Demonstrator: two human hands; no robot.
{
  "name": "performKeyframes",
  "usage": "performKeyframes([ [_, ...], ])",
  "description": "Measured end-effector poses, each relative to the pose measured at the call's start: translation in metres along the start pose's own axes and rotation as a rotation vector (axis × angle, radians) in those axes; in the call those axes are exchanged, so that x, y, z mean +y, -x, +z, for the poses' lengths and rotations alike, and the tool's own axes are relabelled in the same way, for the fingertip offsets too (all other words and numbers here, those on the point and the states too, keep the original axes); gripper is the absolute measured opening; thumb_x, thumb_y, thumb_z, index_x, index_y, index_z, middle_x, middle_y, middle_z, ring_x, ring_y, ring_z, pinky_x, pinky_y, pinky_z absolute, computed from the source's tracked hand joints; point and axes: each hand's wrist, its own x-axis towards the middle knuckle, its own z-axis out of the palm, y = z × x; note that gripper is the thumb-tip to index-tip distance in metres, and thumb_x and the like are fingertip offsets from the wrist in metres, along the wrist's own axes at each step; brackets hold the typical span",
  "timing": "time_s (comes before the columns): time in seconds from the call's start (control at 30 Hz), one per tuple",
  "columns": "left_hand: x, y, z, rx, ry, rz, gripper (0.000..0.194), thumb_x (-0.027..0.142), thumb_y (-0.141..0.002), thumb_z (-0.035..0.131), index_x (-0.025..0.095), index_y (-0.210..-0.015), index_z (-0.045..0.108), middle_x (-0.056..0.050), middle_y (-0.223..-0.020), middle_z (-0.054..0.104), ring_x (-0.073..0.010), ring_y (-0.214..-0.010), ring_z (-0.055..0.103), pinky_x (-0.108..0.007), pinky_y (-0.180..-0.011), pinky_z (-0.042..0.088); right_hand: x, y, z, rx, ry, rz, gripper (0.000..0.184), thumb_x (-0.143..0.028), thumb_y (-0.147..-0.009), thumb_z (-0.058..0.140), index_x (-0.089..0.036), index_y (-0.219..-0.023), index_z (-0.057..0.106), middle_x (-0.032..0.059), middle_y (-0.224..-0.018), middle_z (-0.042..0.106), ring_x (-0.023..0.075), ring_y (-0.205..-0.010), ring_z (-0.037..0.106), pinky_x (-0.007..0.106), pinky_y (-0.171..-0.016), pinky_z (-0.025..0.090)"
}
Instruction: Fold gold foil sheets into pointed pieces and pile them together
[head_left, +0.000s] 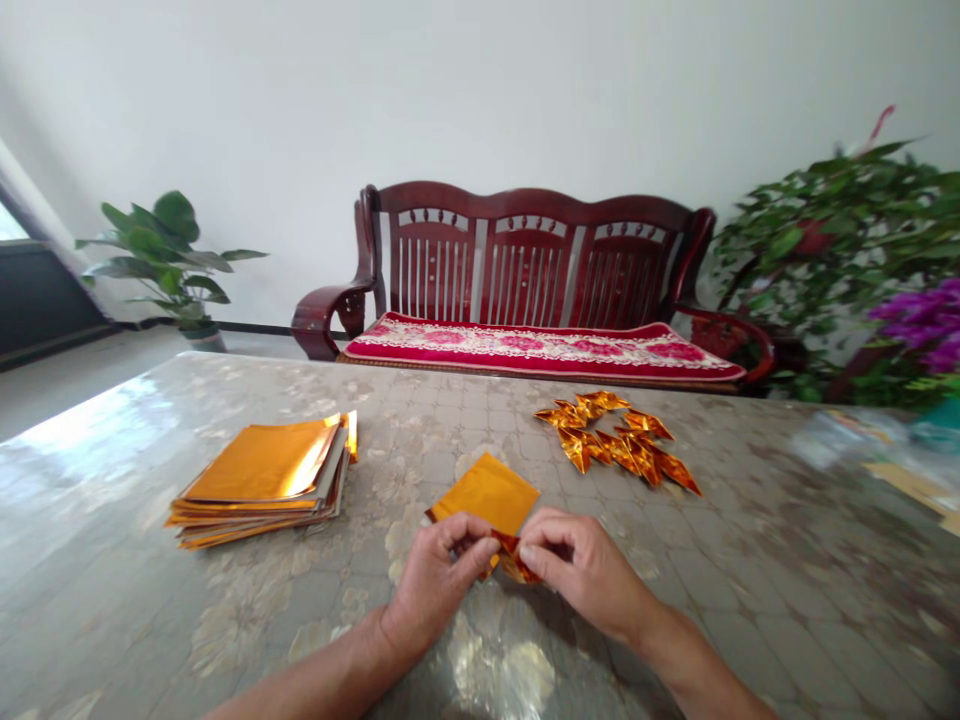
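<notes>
Between my two hands is a small folded piece of gold foil paper (514, 562), creased and shiny. My left hand (444, 560) pinches its left end between thumb and fingers. The right end is pinched by my right hand (581, 560). Just behind my fingers, a flat gold foil sheet (487, 492) lies turned cornerwise on the table, its near part hidden by the hands. Off to the left rests a thick stack of gold foil sheets (262, 465). Several folded gold foil pieces (626, 445) with pointed ends sit in a loose cluster at the back right.
The table (247, 620) has a patterned, glossy cover. Clear plastic wrapping (847, 437) and a tan cardboard piece (911, 490) lie at its right side. Beyond the far edge stands a dark red wooden bench (525, 250), with potted plants (169, 250) to either side.
</notes>
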Motion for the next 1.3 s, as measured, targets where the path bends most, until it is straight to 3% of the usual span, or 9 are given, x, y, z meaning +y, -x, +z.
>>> performKeyframes([
  [0.43,0.003,-0.002,0.001,0.012,0.085,-0.091,0.023,0.035,-0.078,0.067,0.015,-0.068,0.063,0.002,-0.053,0.060,-0.0109,-0.049,0.054,-0.019,-0.052,0.042,0.002,0.000,0.001,0.008,-0.034,-0.021,0.031,-0.037,-0.090,0.059,-0.016,-0.068,0.070,0.0044,-0.073,0.065,0.0162,-0.072,0.060,0.026,-0.069,0.046],
  [0.6,0.005,-0.005,0.002,0.034,0.250,-0.163,0.031,0.044,-0.073,0.072,0.015,-0.069,0.062,0.003,-0.052,0.060,-0.0101,-0.046,0.055,-0.019,-0.050,0.044,0.002,0.000,-0.003,-0.007,-0.198,0.060,0.047,-0.056,-0.093,0.051,-0.015,-0.086,0.074,0.0072,-0.086,0.068,0.0191,-0.080,0.064,0.028,-0.070,0.050],
  [0.77,0.008,-0.008,0.001,0.072,0.318,-0.212,0.039,0.052,-0.067,0.076,0.015,-0.068,0.062,0.003,-0.050,0.059,-0.0092,-0.044,0.053,-0.019,-0.049,0.044,-0.005,0.001,-0.007,-0.015,-0.321,0.112,0.055,-0.063,-0.093,0.044,-0.017,-0.095,0.073,0.0077,-0.094,0.068,0.0210,-0.087,0.064,0.027,-0.067,0.052],
  [1.03,0.008,-0.012,-0.002,0.120,0.280,-0.233,0.048,0.063,-0.065,0.073,0.017,-0.066,0.062,0.003,-0.048,0.058,-0.0104,-0.043,0.051,-0.020,-0.047,0.040,0.000,0.003,-0.019,-0.051,-0.204,-0.036,0.037,-0.045,-0.093,0.051,-0.020,-0.108,0.074,0.0079,-0.102,0.071,0.0221,-0.095,0.064,0.033,-0.084,0.050],
  [1.17,-0.005,-0.014,-0.003,0.101,0.265,-0.256,0.053,0.068,-0.063,0.073,0.017,-0.067,0.063,0.003,-0.047,0.058,-0.0103,-0.043,0.048,-0.019,-0.046,0.036,0.004,0.001,-0.013,0.055,-0.103,-0.072,0.029,-0.037,-0.081,0.067,-0.019,-0.102,0.075,0.0047,-0.088,0.073,0.0177,-0.078,0.062,0.029,-0.075,0.050],
  [1.3,-0.016,-0.015,-0.004,0.107,0.251,-0.258,0.054,0.070,-0.065,0.071,0.017,-0.071,0.065,0.004,-0.048,0.058,-0.0105,-0.044,0.047,-0.019,-0.047,0.035,0.010,-0.003,-0.005,0.157,-0.091,-0.040,0.022,-0.037,-0.078,0.072,-0.017,-0.087,0.076,0.0034,-0.074,0.073,0.0144,-0.065,0.061,0.025,-0.065,0.048],
])
